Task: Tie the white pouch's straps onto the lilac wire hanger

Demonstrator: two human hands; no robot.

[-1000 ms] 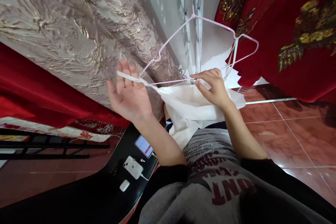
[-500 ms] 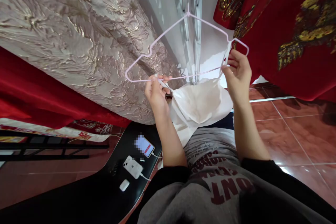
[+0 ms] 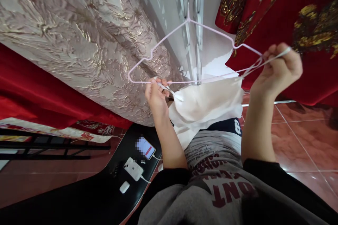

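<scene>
A pale pink wire hanger (image 3: 169,38) hangs in front of me from a white rack. Below its bottom bar droops a white garment (image 3: 208,103) with thin straps. My left hand (image 3: 156,95) is closed, pinching the garment's left strap just under the hanger's bottom bar. My right hand (image 3: 277,68) is closed on the right strap, pulled taut out past the hanger's right end.
A beige and gold embroidered fabric (image 3: 79,42) hangs at the left over red cloth. Red garments with gold embroidery (image 3: 290,17) hang at the right. A black surface (image 3: 87,197) at lower left carries two phones (image 3: 133,168) and an earbud case. The floor is red tile (image 3: 303,137).
My left hand closed on the left strap and moved right to the hanger's bottom bar. My right hand rose from the garment, took the right strap and pulled it out to the right.
</scene>
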